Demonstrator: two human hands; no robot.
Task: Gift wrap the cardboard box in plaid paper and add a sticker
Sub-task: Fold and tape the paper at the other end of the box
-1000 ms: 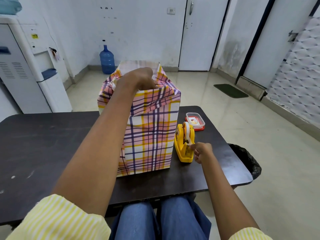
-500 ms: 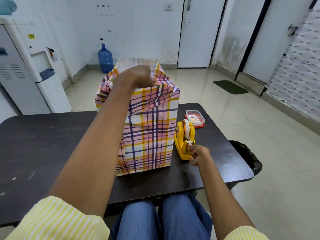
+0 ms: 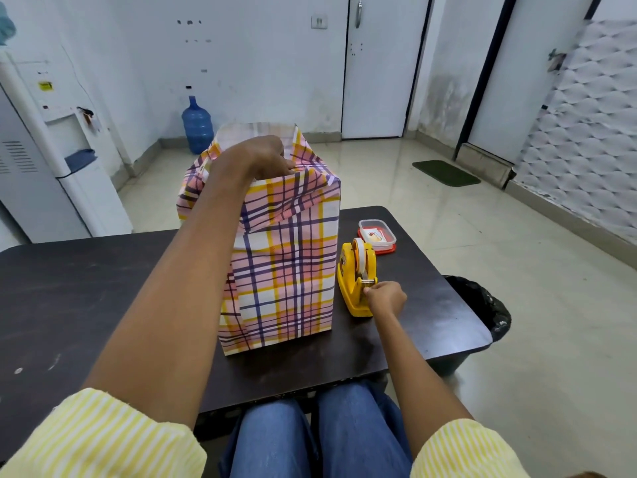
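Observation:
A tall box wrapped in pink, yellow and purple plaid paper stands upright on the dark table. Its far paper flap sticks up at the top. My left hand lies on the box's top and presses the folded near flap down; its fingers are hidden behind the paper edge. Right of the box stands a yellow tape dispenser. My right hand pinches the tape end at the dispenser's cutter.
A small clear container with a red base and stickers inside lies behind the dispenser. A black-lined bin stands off the table's right edge. A water dispenser and a blue bottle stand far left.
My right hand has stayed at the dispenser's cutter, shifting only slightly with the tape end. The left hand keeps pressing the box top. The camera has dipped a little.

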